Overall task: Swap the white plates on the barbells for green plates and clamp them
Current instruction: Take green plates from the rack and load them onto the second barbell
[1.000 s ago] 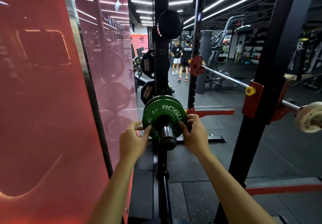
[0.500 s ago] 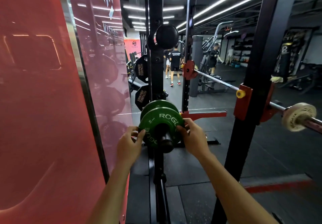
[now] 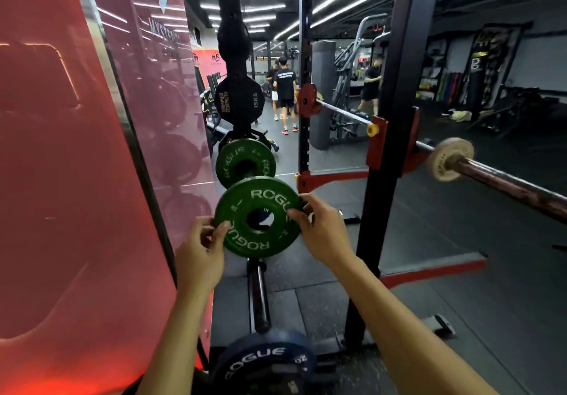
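A small green Rogue plate [image 3: 257,216] is off its storage peg and held in front of me. My left hand [image 3: 201,249] pinches its lower left rim and my right hand [image 3: 322,230] grips its right rim. A second green plate [image 3: 245,163] stays on the peg of the black storage post behind it. To the right, a white plate [image 3: 450,159] sits on the sleeve of the barbell [image 3: 506,184] racked in the red hooks.
A red glossy wall panel [image 3: 76,179] stands close on my left. The black rack upright [image 3: 386,149] rises just right of my hands. A dark blue Rogue plate [image 3: 264,361] sits low on the storage post. Black plates [image 3: 239,98] hang higher up. People stand in the background.
The front green plate has slid off the storage peg toward me, leaving the second green plate on the peg. Both hands kept hold of its rim.
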